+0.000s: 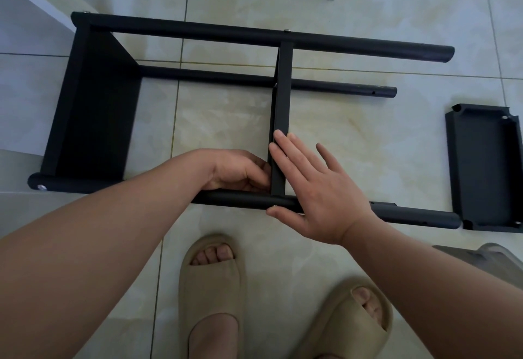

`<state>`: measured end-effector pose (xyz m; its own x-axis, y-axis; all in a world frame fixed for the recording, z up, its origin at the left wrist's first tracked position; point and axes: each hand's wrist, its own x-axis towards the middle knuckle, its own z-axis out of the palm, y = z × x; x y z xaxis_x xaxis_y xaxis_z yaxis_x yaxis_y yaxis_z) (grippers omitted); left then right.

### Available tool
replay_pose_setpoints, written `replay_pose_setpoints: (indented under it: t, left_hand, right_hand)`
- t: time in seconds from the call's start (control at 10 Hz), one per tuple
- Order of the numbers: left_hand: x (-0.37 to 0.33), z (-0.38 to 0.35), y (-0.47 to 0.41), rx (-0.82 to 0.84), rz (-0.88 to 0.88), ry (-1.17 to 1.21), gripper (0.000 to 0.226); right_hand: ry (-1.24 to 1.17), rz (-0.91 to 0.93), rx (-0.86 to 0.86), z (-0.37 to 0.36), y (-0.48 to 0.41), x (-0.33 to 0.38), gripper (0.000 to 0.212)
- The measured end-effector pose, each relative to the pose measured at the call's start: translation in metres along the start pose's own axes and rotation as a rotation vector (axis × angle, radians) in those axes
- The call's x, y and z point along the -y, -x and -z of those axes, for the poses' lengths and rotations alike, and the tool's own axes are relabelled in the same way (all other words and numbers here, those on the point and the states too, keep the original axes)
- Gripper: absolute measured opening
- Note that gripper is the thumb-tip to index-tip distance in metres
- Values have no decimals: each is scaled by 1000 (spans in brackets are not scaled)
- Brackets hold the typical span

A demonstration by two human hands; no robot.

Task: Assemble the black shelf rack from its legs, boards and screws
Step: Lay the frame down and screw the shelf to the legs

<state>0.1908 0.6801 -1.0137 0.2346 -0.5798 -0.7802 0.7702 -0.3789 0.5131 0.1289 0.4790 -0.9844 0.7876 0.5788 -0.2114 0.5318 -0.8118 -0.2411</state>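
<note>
The black shelf rack (198, 30) is down on its side on the tiled floor (368, 137), filling the middle of the view from 9 o'clock across to 3. The end board (93, 115) stands on edge at 9 o'clock. The far leg (368, 45) runs along the top towards 2 o'clock, with a lower leg (226, 76) just under it. The near leg (418, 215) lies along the bottom, closest to the person. Silver screw heads show at the far corner (86, 12) and the near corner (42, 187) of the end board.

Now to the centre: the middle board (281, 103) stands on edge between the far and near legs, and both hands are on it. The left hand (237, 170) comes in from 8 o'clock. Its fingers are curled against the board's left face, gripping it right where it meets the near leg; anything under the fingertips is hidden. The right hand (319, 188) reaches in from 4 o'clock, spread wide with straight fingers. Two fingertips lie on the board's right edge and the thumb sits under the near leg. A small silver screw (274, 206) sits on that leg, just beside the thumb tip.

Over at 3 o'clock, a loose board (486, 169) lies flat on the floor with its rim up, just past the end of the near leg. At 6 o'clock, two beige sandals (212, 279) are planted on the tiles.
</note>
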Motion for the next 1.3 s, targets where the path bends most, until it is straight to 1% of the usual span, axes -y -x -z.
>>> replay_pose_setpoints:
  t: [0.1,0.2,0.4,0.5,0.6,0.7,0.8,0.9,1.0,1.2,1.3]
  left_hand:
    - [0,0,-1,-11,12,-50,12]
    - [1,1,-1,-23,15,-54,14]
    - [2,2,-1,1,-4,22,22]
    - [0,0,-1,14,8,-5,19]
    - [-1,-1,-1,-8,26,-79,14]
    - [0,-1,-3,-56,13,-89,22]
    - [1,-2,-4,-68,-11,-68,20]
    - [1,-1,-5,-59,-30,-44,18]
    - [2,0,-5,-41,-38,-10,21]
    - [3,2,-6,19,-8,24,20]
    - [3,2,-6,33,29,-48,14]
  right_hand:
    - [1,2,-3,0,0,0,91]
    - [-1,4,-6,-1,0,1,91]
    - [-2,1,-7,-1,0,0,92]
    - [-4,1,-7,-1,0,0,92]
    - [-5,-1,-5,0,0,1,92]
    - [-1,-1,-1,0,0,0,92]
    - [-6,1,-7,-1,0,0,92]
    - [-6,2,-12,-1,0,0,91]
    - [-1,0,-10,-1,0,1,92]
    - [1,-1,-13,-2,0,0,91]
    - [-4,-2,-19,-2,0,0,91]
